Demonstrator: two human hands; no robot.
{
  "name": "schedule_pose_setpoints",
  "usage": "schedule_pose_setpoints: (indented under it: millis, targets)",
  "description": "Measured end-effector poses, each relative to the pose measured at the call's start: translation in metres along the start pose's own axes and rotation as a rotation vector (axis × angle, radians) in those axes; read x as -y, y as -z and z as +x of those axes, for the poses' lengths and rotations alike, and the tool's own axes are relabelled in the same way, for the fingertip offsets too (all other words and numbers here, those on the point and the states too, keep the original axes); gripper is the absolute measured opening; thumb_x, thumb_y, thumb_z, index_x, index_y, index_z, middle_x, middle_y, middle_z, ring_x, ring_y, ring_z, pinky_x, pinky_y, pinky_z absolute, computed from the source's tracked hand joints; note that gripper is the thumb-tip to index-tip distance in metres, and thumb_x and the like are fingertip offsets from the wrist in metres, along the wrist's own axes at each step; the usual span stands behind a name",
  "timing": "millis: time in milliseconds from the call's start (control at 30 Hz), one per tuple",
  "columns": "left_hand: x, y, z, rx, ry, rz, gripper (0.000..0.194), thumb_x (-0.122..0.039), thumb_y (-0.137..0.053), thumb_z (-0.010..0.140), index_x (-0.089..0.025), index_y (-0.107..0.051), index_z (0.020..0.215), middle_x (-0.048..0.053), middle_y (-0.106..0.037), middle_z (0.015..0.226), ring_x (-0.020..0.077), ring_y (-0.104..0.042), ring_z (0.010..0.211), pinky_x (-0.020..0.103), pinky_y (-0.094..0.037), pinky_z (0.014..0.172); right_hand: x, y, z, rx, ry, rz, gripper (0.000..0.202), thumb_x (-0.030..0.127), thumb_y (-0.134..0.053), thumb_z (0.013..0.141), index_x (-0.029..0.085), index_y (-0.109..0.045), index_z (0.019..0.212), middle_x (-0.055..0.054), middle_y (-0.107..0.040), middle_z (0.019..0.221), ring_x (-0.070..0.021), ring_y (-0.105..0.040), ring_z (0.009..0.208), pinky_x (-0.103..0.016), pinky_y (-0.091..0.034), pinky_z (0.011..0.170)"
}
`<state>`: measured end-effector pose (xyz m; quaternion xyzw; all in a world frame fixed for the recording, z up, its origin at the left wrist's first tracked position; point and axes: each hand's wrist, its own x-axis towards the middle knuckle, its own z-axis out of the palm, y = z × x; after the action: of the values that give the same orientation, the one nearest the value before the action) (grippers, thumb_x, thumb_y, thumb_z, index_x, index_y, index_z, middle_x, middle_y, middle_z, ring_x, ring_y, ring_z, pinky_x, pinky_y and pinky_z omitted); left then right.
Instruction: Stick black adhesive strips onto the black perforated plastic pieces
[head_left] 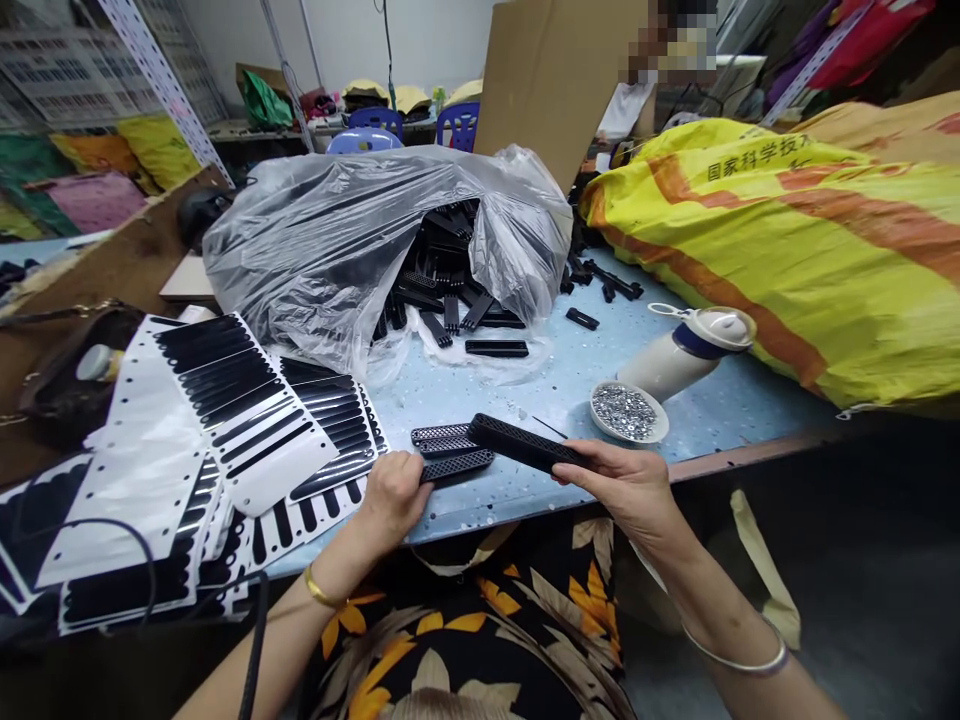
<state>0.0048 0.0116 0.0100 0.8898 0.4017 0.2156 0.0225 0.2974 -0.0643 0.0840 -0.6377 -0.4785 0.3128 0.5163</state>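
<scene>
My right hand (630,485) pinches one end of a long black plastic piece (517,445) with a perforated, mesh-like face. The piece is held tilted, its far end pointing left over the table. Curled fingers of my left hand (394,495) close on the left end of a similar black perforated strip (459,466), which lies at the table edge. Just behind it, more mesh-faced black pieces (439,437) lie side by side, partly covered by the held one. A thin dark rod (550,427) rests on the table beyond my right hand.
A white bowl of small shiny metal parts (626,412) stands by a tipped white bottle (675,355). Behind is a clear plastic bag (322,240) spilling black parts. Sheets of black stickers (225,400) cover the left; a yellow sack (795,250) fills the right.
</scene>
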Motion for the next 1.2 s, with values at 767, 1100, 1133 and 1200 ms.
schedule_pose_setpoints:
  millis: [767,1100,1133,1200]
  targets:
    - [-0.033,0.031,-0.026,0.055,0.99,-1.608,0.053,-0.035,-0.086,0.058,-0.011,-0.065,0.101,0.002,-0.067,0.066,0.0195,-0.07,0.059,0.023,-0.051,0.047,-0.038,-0.043,-0.023,0.374,-0.065,-0.023,0.053,0.039,-0.083,0.065,0.018,-0.072,0.113,-0.01,-0.076,0.094,-0.0201,-0.07,0.072,-0.031,-0.062,0.06]
    - [-0.02,0.016,-0.039,-0.06,0.527,-0.689,0.038,-0.017,-0.062,0.071,-0.018,-0.073,0.107,0.008,-0.074,0.084,0.022,-0.067,0.072,0.037,-0.056,0.069,-0.047,-0.064,-0.02,0.177,0.42,-0.359,0.025,0.016,-0.058,0.082,0.021,-0.067,0.104,-0.009,-0.071,0.096,-0.0229,-0.069,0.086,-0.038,-0.061,0.078]
    - [-0.019,0.013,-0.043,-0.098,0.472,-0.599,0.036,-0.017,-0.06,0.073,-0.018,-0.072,0.106,0.009,-0.074,0.085,0.0227,-0.067,0.073,0.038,-0.056,0.071,-0.048,-0.065,-0.022,0.161,0.48,-0.39,0.027,0.014,-0.055,0.083,0.021,-0.066,0.107,-0.01,-0.071,0.098,-0.0239,-0.069,0.09,-0.039,-0.06,0.08]
    - [-0.017,0.006,-0.05,-0.134,0.428,-0.506,0.03,-0.019,-0.059,0.075,-0.017,-0.071,0.103,0.008,-0.071,0.08,0.022,-0.066,0.072,0.036,-0.056,0.072,-0.05,-0.064,-0.024,0.135,0.516,-0.445,0.029,0.015,-0.056,0.085,0.02,-0.064,0.112,-0.01,-0.07,0.098,-0.0243,-0.069,0.09,-0.038,-0.059,0.079]
